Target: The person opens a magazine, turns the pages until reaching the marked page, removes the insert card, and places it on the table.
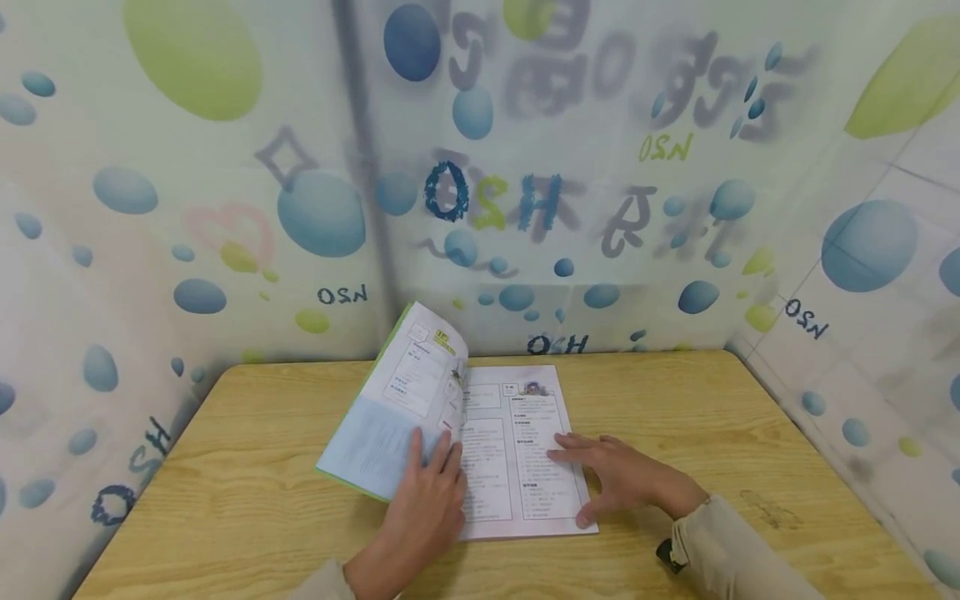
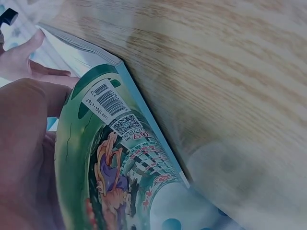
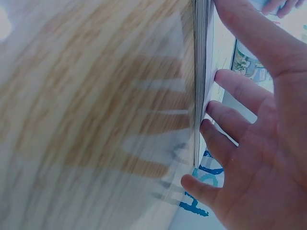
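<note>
Open book on the table, both hands on its pages.
The book (image 1: 491, 467) lies near the middle of the wooden table (image 1: 247, 467), right-hand page flat, left-hand part (image 1: 382, 437) tilted up and its page curving toward the spine. Left hand (image 1: 427, 504): fingers extended, laid over the lower part of the left page; thumb position cannot be told. Right hand (image 1: 626, 475): fingers and thumb spread along the right page's outer edge, thumb at the lower corner; no pinch seen. Left wrist view: green illustrated cover (image 2: 76, 143) on the underside, bearing a barcode label (image 2: 109, 99). Small black object (image 1: 670, 557) at the right cuff. Beyond the table: patterned backdrop (image 1: 420, 333) with blue and green ovals and reversed lettering.
</note>
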`<state>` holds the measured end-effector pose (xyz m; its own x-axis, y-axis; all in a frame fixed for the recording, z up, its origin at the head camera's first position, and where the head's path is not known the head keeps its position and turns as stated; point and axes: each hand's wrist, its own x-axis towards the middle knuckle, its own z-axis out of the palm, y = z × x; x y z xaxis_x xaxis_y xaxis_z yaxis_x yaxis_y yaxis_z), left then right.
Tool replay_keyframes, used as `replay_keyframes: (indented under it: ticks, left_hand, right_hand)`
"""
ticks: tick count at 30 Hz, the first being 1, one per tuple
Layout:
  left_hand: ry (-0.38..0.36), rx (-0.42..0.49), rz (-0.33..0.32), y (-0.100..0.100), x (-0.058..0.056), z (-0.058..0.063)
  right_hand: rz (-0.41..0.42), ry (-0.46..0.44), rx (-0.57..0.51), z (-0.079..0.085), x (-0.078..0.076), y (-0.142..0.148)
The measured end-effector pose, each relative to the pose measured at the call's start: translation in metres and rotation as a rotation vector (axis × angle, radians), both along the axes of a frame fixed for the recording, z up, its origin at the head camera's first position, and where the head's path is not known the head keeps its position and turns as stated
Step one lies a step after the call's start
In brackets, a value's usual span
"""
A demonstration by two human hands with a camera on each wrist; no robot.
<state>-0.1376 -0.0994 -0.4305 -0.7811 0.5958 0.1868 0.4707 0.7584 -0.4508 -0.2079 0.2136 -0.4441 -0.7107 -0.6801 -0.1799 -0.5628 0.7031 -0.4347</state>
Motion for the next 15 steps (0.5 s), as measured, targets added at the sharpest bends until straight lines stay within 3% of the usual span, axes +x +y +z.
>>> replay_keyframes:
  ticks: [15]
  left_hand:
    - [-0.176, 0.191, 0.08, -0.0012, 0.0022, 0.0018]
  right_hand:
    - [0.035, -0.011, -0.019, 0.0, -0.0026, 0.0034]
